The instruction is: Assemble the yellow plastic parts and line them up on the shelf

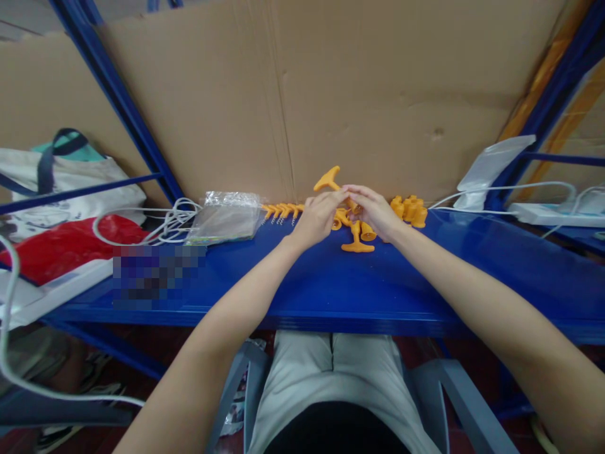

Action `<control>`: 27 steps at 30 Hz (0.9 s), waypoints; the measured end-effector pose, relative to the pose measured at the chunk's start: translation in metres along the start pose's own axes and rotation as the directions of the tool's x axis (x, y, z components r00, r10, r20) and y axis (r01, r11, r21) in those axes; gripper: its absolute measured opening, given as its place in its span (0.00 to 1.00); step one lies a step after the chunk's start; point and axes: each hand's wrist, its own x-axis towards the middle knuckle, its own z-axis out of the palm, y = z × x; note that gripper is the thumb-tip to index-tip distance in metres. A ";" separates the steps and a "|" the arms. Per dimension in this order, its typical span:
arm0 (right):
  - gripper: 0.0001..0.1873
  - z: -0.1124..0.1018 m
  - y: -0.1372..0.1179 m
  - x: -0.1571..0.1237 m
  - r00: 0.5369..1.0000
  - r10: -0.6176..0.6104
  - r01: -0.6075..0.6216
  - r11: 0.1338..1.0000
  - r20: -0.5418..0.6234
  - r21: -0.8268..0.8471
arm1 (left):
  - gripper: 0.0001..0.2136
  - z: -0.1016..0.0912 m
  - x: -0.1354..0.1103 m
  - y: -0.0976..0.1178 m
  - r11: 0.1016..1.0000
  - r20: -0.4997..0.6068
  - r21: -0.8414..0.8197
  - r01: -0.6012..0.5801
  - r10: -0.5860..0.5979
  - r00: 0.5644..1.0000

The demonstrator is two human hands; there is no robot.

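Note:
Above the middle of the table, my left hand (316, 216) and my right hand (373, 209) meet at the fingertips around one yellow corkscrew (327, 179). Its T-shaped handle points up and left, out past my left fingers. My right fingers are wrapped round its yellow lower part, mostly hidden. Just below lies another yellow T-handled piece (358, 244), with a yellow hollow sleeve (367, 232) beside it. More yellow parts sit partly hidden behind my hands. To the left is a row of yellow corkscrews (282, 210) with bare metal spirals; several yellow sleeves (410, 210) stand to the right.
A stack of clear plastic bags (225, 217) lies left on the blue table (312, 287). White cables (177, 221), a red bag (94, 236) and a white tote (80, 183) are farther left. A cardboard wall (340, 94) closes the back. White plastic packaging (494, 167) stands right.

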 end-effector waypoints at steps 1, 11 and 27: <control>0.12 -0.002 0.001 0.001 1.000 -0.003 0.003 1.000 0.010 -0.031 | 0.24 -0.002 -0.001 -0.003 0.997 -0.001 0.051 0.051 -0.051 0.999; 0.12 -0.015 0.006 0.002 0.992 0.006 0.030 0.961 0.127 -0.276 | 0.23 0.003 -0.011 -0.036 0.972 -0.065 0.000 0.235 -0.235 0.970; 0.15 -0.028 0.004 0.002 0.984 0.167 -0.140 0.943 0.063 -0.301 | 0.25 -0.002 -0.010 -0.019 0.880 -0.073 0.074 0.469 -0.464 0.883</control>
